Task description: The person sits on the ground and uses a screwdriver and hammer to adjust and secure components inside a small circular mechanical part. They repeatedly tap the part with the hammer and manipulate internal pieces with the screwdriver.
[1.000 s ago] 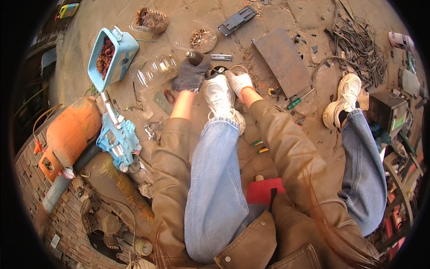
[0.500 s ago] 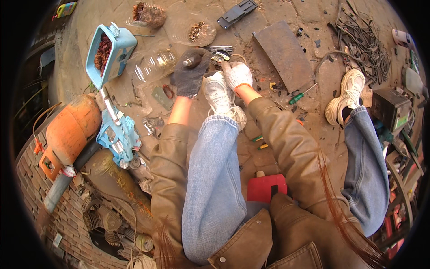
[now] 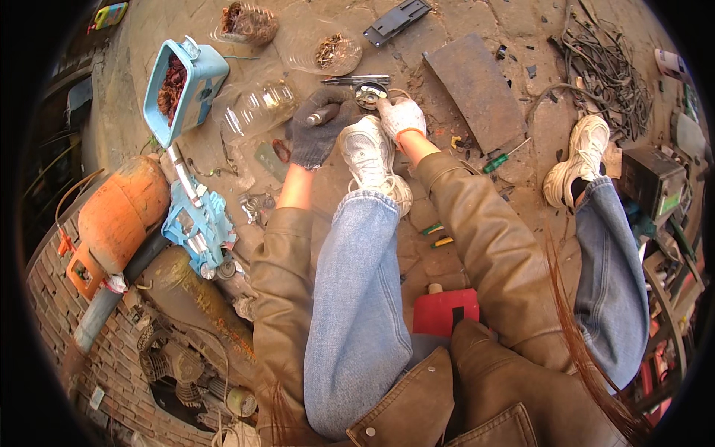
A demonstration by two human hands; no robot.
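Observation:
My left hand (image 3: 319,138), in a dark grey knit glove, is closed around a short metal bar-like tool (image 3: 322,115). Only the tool's rounded end shows, so its kind cannot be told. Just right of it, my right hand (image 3: 403,119), in a whitish glove with an orange cuff, pinches the edge of a small round metal part (image 3: 369,94) with a dark rim and shiny pieces inside. This part lies on the ground just beyond the toe of my left shoe (image 3: 366,153). A thin curved cord or wire (image 3: 400,92) shows beside it.
Slim metal tools (image 3: 357,80) lie beyond the round part. Left are a clear plastic bottle (image 3: 261,106) and a blue bucket (image 3: 206,93) of reddish scrap. A flat metal plate (image 3: 477,97), a green-handled screwdriver (image 3: 505,156) and tangled cables (image 3: 607,74) lie right.
My left hand has drawn back slightly toward me with the metal tool, tilting it. The round part is turned a little and shows more of its dark rim. My right hand stays on it.

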